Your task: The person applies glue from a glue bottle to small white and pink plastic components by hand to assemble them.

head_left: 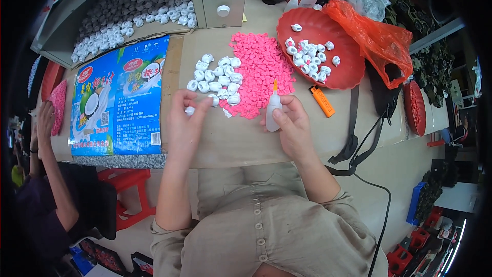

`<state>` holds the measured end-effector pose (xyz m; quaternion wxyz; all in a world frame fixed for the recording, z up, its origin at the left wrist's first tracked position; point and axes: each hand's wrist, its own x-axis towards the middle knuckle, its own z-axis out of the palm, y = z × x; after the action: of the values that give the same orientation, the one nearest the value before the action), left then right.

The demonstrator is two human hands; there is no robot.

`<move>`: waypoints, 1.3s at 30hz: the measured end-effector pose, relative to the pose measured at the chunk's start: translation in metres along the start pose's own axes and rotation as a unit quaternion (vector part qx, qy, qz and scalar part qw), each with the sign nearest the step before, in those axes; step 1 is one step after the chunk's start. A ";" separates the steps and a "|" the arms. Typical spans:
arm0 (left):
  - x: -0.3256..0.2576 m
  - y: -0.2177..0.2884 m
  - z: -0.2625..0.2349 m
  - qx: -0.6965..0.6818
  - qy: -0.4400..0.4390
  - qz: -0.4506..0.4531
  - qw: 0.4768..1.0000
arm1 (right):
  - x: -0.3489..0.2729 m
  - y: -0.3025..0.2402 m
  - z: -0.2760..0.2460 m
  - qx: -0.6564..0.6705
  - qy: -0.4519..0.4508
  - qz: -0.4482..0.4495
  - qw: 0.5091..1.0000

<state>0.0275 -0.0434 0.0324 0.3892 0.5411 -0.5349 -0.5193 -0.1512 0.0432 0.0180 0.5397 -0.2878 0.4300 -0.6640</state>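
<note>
My right hand (293, 123) is wrapped round a small white squeeze bottle (273, 113), its thin nozzle with an orange tip pointing up and away. My left hand (187, 115) is curled, slightly blurred, with a small round white piece (189, 111) between its fingers. Its thumb tip is close to another white piece (213, 100) at the near edge of a cluster of similar white pieces (210, 75). Just right of the cluster lies a wide heap of small pink pieces (259, 66).
A red scalloped tray (353, 74) holds several white pieces with pink bits. An orange lighter (322, 101), black straps (353, 143) and an orange plastic bag (379, 36) lie at right. Flattened blue cardboard (120, 97) and a bin of white pieces (113, 36) are left; a co-worker's arm (54, 174) shows there.
</note>
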 end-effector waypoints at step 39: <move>-0.040 -0.017 0.040 -0.176 -0.209 -0.006 0.962 | -0.007 0.009 -0.009 -0.138 -0.032 -0.251 0.958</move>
<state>-0.0040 0.0038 0.0159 0.3544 0.3464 -0.5013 -0.7093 -0.1528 0.0520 0.0064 0.3239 -0.4790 0.4138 -0.7031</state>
